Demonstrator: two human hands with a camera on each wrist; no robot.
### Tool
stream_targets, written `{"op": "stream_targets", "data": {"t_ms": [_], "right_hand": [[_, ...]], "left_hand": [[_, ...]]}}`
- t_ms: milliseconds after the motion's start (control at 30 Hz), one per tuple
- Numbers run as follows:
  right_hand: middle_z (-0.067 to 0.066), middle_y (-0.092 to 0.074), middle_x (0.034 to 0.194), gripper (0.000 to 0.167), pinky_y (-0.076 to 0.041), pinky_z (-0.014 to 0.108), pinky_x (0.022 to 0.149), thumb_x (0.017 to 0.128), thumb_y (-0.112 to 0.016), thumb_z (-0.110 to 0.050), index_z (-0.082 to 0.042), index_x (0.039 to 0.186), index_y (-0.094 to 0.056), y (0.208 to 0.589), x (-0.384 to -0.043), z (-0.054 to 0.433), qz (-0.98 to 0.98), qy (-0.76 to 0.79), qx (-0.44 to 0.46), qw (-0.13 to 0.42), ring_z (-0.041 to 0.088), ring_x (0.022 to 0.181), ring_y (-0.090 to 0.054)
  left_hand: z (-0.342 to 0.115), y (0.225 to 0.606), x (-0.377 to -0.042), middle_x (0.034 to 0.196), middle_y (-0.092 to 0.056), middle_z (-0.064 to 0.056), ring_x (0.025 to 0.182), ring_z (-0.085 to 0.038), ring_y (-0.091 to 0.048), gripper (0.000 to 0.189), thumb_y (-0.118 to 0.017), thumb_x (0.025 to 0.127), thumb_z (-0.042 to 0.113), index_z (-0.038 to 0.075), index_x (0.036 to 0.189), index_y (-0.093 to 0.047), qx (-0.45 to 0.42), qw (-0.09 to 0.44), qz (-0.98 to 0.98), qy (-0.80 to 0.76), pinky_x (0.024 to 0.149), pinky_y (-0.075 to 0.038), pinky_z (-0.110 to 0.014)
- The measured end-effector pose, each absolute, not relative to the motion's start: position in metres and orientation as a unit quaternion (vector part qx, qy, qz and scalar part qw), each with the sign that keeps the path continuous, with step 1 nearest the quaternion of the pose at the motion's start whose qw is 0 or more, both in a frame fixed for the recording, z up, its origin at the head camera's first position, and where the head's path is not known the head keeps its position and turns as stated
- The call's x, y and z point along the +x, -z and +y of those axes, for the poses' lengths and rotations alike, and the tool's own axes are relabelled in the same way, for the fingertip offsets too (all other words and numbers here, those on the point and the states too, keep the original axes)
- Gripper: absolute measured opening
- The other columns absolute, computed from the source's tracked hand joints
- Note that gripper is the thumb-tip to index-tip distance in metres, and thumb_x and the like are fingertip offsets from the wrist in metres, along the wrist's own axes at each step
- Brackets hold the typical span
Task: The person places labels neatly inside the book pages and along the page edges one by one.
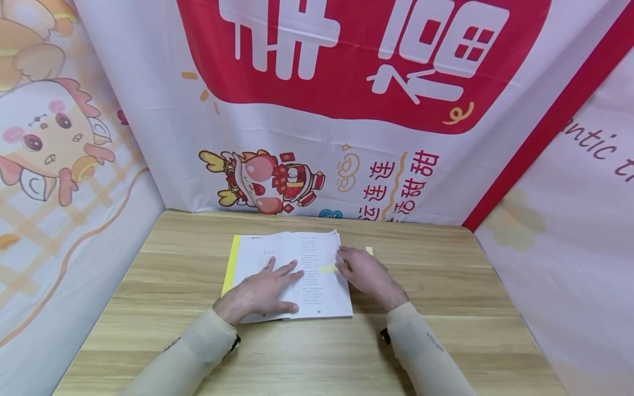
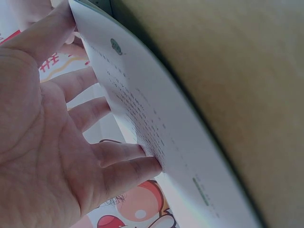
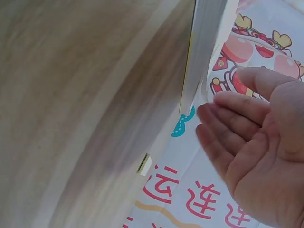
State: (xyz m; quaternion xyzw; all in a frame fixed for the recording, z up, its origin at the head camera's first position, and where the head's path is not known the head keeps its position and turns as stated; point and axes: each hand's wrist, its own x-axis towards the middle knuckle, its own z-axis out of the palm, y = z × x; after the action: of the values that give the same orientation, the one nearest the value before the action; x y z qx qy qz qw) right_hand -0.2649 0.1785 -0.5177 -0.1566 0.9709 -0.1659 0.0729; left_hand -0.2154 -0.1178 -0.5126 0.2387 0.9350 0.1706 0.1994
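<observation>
Left grip (image 1: 260, 291) is spread wide, laid on the opened book (image 1: 311, 289); right grip (image 1: 367, 270), empty, fingers loosely bent, is held at the right page's edge beside a yellow strip (image 1: 327, 269). Book is set on the wood-grained bench (image 1: 431, 286).

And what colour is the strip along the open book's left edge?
Yellow; the strip shows best in the head view.

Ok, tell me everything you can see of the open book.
The book lies open on the wooden table, its white, papery pages carrying small dark print, too small to read. A bright yellow margin shows along its left edge; a pale yellow strip crosses part of the right page. The left hand rests spread over the pages. The right hand is at the right edge; its exact contact is unclear.
</observation>
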Motion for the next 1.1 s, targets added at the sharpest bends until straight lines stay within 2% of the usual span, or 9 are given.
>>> {"op": "stream_targets", "data": {"t_ms": [100, 200, 333, 433, 633, 833, 900, 1100], "right_hand": [[0.009, -0.068, 0.172, 0.044, -0.052, 0.058, 0.137, 0.12, -0.07, -0.032, -0.013, 0.16, -0.073, 0.514, -0.265, 0.177, 0.964, 0.212, -0.145, 0.076, 0.034, 0.164, -0.063], [0.01, -0.067, 0.173, 0.046, -0.055, 0.058, 0.134, 0.121, -0.069, -0.032, -0.013, 0.163, -0.07, 0.512, -0.264, 0.176, 0.947, 0.278, -0.136, 0.083, 0.034, 0.163, -0.063], [0.011, -0.066, 0.174, 0.046, -0.059, 0.06, 0.129, 0.122, -0.066, -0.032, -0.016, 0.165, -0.069, 0.511, -0.264, 0.175, 0.918, 0.367, -0.121, 0.09, 0.036, 0.161, -0.065], [0.01, -0.067, 0.173, 0.044, -0.057, 0.063, 0.131, 0.124, -0.061, -0.035, -0.018, 0.163, -0.071, 0.511, -0.264, 0.176, 0.898, 0.417, -0.116, 0.085, 0.037, 0.163, -0.063], [0.009, -0.064, 0.175, 0.05, -0.058, 0.061, 0.13, 0.126, -0.054, -0.047, -0.018, 0.162, -0.071, 0.507, -0.263, 0.177, 0.845, 0.508, -0.122, 0.115, 0.038, 0.16, -0.066], [0.01, -0.058, 0.181, 0.063, -0.055, 0.062, 0.133, 0.125, -0.048, -0.057, -0.014, 0.168, -0.065, 0.504, -0.261, 0.177, 0.808, 0.556, -0.13, 0.146, 0.039, 0.168, -0.057], [0.013, -0.058, 0.18, 0.063, -0.055, 0.062, 0.133, 0.126, -0.047, -0.055, -0.01, 0.168, -0.064, 0.503, -0.26, 0.175, 0.801, 0.563, -0.141, 0.15, 0.042, 0.167, -0.057], [0.027, -0.057, 0.177, 0.055, -0.06, 0.058, 0.128, 0.129, -0.046, -0.034, 0.003, 0.168, -0.059, 0.501, -0.257, 0.166, 0.776, 0.579, -0.201, 0.147, 0.051, 0.161, -0.061]], "left_hand": [[-0.118, 0.512, -0.216, 0.197, -0.029, -0.007, 0.179, -0.066, -0.019, 0.091, -0.085, 0.104, 0.06, 0.026, 0.181, -0.049, 0.237, 0.202, 0.935, -0.171, 0.131, -0.038, -0.091], [-0.119, 0.51, -0.215, 0.197, -0.029, -0.006, 0.18, -0.065, -0.018, 0.091, -0.085, 0.104, 0.06, 0.026, 0.181, -0.049, 0.236, 0.205, 0.934, -0.171, 0.132, -0.038, -0.091], [-0.122, 0.506, -0.216, 0.197, -0.03, -0.005, 0.181, -0.062, -0.017, 0.091, -0.086, 0.104, 0.059, 0.026, 0.18, -0.05, 0.239, 0.21, 0.932, -0.172, 0.135, -0.036, -0.088], [-0.125, 0.504, -0.217, 0.196, -0.033, -0.005, 0.182, -0.059, -0.019, 0.088, -0.086, 0.105, 0.056, 0.024, 0.179, -0.052, 0.246, 0.207, 0.931, -0.171, 0.14, -0.033, -0.083], [-0.134, 0.497, -0.224, 0.191, -0.043, -0.01, 0.18, -0.051, -0.034, 0.082, -0.087, 0.106, 0.047, 0.019, 0.176, -0.056, 0.256, 0.177, 0.933, -0.181, 0.146, -0.033, -0.072], [-0.143, 0.494, -0.231, 0.184, -0.054, -0.012, 0.176, -0.04, -0.046, 0.077, -0.082, 0.111, 0.045, 0.013, 0.176, -0.056, 0.265, 0.146, 0.936, -0.178, 0.146, -0.038, -0.064], [-0.145, 0.492, -0.232, 0.183, -0.055, -0.012, 0.175, -0.039, -0.048, 0.077, -0.081, 0.111, 0.046, 0.014, 0.175, -0.056, 0.258, 0.139, 0.938, -0.184, 0.144, -0.04, -0.064], [-0.155, 0.481, -0.236, 0.182, -0.057, -0.012, 0.17, -0.041, -0.054, 0.074, -0.081, 0.112, 0.047, 0.018, 0.176, -0.056, 0.239, 0.098, 0.945, -0.2, 0.139, -0.046, -0.067]]}}
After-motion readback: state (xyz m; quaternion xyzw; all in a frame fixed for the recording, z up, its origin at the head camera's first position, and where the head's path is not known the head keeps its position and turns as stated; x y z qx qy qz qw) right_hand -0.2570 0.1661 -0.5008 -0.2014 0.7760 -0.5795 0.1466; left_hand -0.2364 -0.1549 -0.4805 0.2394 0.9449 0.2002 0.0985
